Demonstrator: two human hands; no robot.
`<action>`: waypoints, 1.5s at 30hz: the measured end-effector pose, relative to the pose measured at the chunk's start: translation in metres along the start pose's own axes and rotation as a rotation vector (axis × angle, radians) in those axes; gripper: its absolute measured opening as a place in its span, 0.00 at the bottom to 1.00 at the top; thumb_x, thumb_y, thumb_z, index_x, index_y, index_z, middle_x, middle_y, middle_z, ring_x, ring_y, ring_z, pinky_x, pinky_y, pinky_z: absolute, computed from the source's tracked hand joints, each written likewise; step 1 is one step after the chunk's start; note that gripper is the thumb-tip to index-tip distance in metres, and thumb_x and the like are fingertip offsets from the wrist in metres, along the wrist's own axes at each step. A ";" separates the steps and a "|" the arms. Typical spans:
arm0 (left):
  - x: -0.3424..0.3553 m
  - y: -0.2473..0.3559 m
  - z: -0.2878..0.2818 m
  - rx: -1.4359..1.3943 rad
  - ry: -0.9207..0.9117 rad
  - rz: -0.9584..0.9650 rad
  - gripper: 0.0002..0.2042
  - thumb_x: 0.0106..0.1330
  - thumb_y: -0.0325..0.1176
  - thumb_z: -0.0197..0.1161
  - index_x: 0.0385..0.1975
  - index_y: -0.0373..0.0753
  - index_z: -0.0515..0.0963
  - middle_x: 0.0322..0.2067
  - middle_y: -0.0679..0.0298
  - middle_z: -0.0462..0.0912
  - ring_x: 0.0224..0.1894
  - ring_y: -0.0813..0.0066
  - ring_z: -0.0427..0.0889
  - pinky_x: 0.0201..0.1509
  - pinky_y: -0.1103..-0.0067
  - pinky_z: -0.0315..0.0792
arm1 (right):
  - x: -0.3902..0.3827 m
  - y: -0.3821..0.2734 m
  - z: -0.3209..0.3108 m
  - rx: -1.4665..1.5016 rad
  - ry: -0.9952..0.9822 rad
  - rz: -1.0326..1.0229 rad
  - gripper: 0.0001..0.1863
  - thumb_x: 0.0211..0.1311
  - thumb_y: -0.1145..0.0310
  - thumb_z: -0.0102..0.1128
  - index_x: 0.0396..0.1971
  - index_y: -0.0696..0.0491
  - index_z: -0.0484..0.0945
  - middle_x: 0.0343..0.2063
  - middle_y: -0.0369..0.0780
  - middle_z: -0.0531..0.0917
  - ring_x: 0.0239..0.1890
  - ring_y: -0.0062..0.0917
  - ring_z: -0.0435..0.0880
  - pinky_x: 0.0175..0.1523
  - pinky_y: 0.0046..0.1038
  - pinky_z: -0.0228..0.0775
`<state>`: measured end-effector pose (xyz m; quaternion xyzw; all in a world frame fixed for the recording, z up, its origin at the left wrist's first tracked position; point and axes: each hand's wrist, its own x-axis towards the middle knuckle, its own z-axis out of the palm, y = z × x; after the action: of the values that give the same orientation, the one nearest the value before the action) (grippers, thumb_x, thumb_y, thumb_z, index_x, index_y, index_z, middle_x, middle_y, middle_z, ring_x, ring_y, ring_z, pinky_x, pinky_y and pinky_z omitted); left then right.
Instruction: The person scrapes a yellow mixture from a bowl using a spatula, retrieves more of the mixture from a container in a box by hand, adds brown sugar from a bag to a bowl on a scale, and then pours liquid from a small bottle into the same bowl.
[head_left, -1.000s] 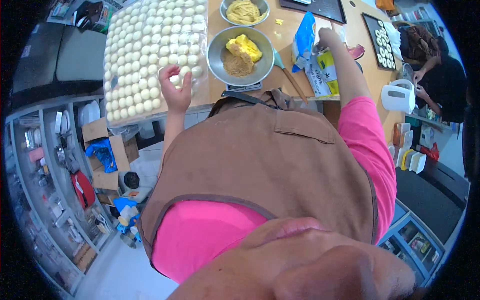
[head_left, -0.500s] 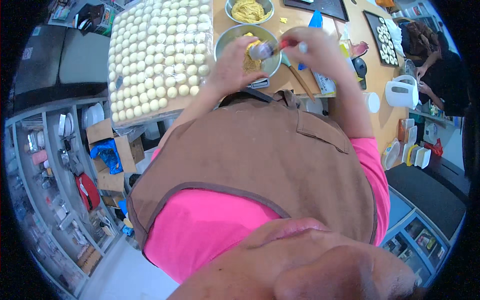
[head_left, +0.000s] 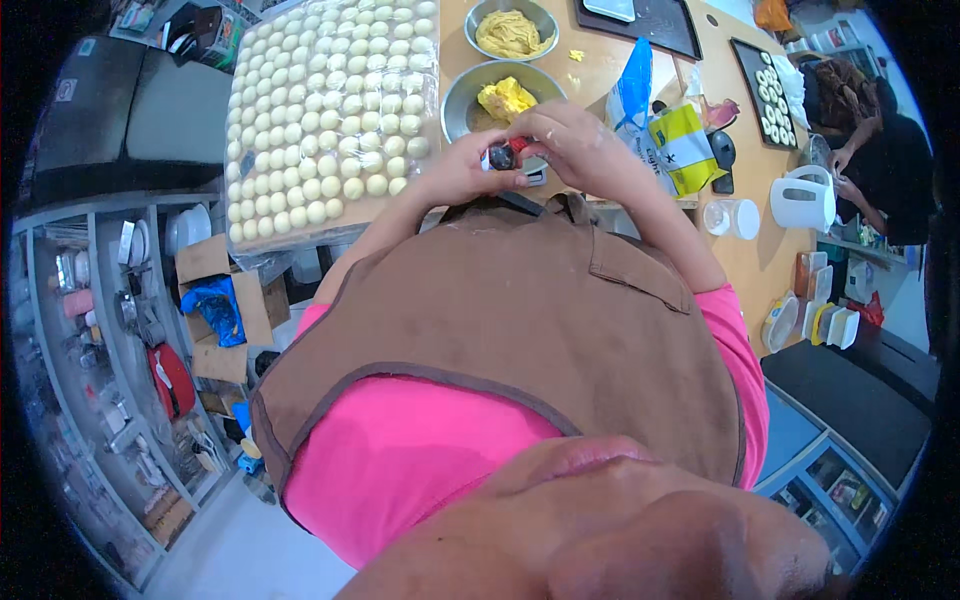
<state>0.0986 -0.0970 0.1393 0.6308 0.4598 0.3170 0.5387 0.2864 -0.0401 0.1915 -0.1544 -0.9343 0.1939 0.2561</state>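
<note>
My left hand (head_left: pixel 462 172) is wrapped round a small bottle (head_left: pixel 501 157) with a dark round end. Fingers of my right hand (head_left: pixel 572 146) close on a small red cap (head_left: pixel 519 144) against that bottle; whether the cap is seated is hidden. Just beyond both hands stands a metal bowl (head_left: pixel 452 104), holding a yellow buttery lump (head_left: pixel 507 98) and some brown grains. Part of a kitchen scale (head_left: pixel 537 179) shows below my fingers.
Rows of pale dough balls (head_left: pixel 330 120) under clear plastic fill the left. A second bowl (head_left: pixel 473 20) with yellow dough stands behind. Rightward are a green-and-white packet (head_left: pixel 684 148), a white jug (head_left: pixel 802 202), a tray (head_left: pixel 745 60) of ring-shaped pieces and another person (head_left: pixel 905 160).
The bottle has come back from over the bowl toward my body. My right hand has moved left and nearer, bringing the red cap to the bottle. The yellow lump is now uncovered.
</note>
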 end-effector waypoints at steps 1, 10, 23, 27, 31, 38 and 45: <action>-0.001 -0.002 -0.001 -0.030 -0.033 -0.027 0.24 0.49 0.47 0.67 0.40 0.37 0.71 0.34 0.57 0.77 0.37 0.71 0.77 0.41 0.75 0.69 | 0.002 0.000 0.001 -0.001 0.002 -0.003 0.11 0.53 0.67 0.56 0.36 0.53 0.73 0.27 0.41 0.77 0.35 0.38 0.75 0.41 0.33 0.66; -0.002 0.001 -0.005 0.436 0.254 0.203 0.19 0.49 0.42 0.68 0.37 0.39 0.72 0.31 0.59 0.77 0.30 0.60 0.76 0.34 0.74 0.68 | 0.013 -0.004 0.001 -0.065 -0.152 0.347 0.14 0.54 0.64 0.55 0.39 0.55 0.71 0.27 0.44 0.76 0.34 0.41 0.75 0.39 0.35 0.67; -0.008 -0.003 -0.009 0.459 0.190 0.101 0.23 0.50 0.47 0.65 0.39 0.37 0.70 0.33 0.53 0.77 0.37 0.56 0.77 0.39 0.70 0.70 | 0.013 -0.011 0.008 0.064 -0.150 0.373 0.11 0.51 0.71 0.57 0.37 0.55 0.75 0.31 0.42 0.78 0.36 0.37 0.77 0.40 0.30 0.69; -0.010 -0.010 -0.009 0.363 0.190 0.064 0.23 0.49 0.46 0.67 0.38 0.38 0.71 0.31 0.58 0.76 0.34 0.65 0.75 0.38 0.75 0.68 | 0.010 -0.009 0.007 0.143 0.032 0.144 0.11 0.49 0.77 0.58 0.36 0.54 0.75 0.28 0.40 0.78 0.34 0.32 0.78 0.38 0.25 0.71; -0.017 -0.007 -0.011 0.212 0.200 0.078 0.21 0.48 0.44 0.69 0.37 0.39 0.72 0.27 0.63 0.75 0.31 0.74 0.73 0.37 0.78 0.67 | 0.005 -0.007 0.003 0.250 0.186 0.212 0.10 0.47 0.75 0.61 0.32 0.56 0.74 0.31 0.39 0.79 0.33 0.29 0.79 0.38 0.24 0.71; -0.013 -0.002 -0.025 0.507 0.236 0.136 0.20 0.50 0.44 0.67 0.37 0.39 0.71 0.26 0.62 0.76 0.28 0.71 0.76 0.32 0.78 0.70 | -0.017 0.011 0.054 1.081 0.355 0.574 0.15 0.47 0.77 0.64 0.37 0.56 0.73 0.34 0.37 0.78 0.37 0.17 0.77 0.43 0.20 0.70; -0.016 0.006 -0.034 0.726 0.261 0.173 0.16 0.52 0.44 0.64 0.33 0.40 0.71 0.26 0.62 0.76 0.29 0.65 0.77 0.30 0.73 0.70 | -0.017 0.006 0.063 0.980 0.299 0.700 0.15 0.45 0.76 0.66 0.36 0.58 0.75 0.33 0.36 0.79 0.38 0.18 0.77 0.45 0.20 0.69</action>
<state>0.0637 -0.0985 0.1544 0.7712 0.5515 0.2556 0.1890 0.2680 -0.0589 0.1316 -0.3415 -0.5846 0.6493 0.3465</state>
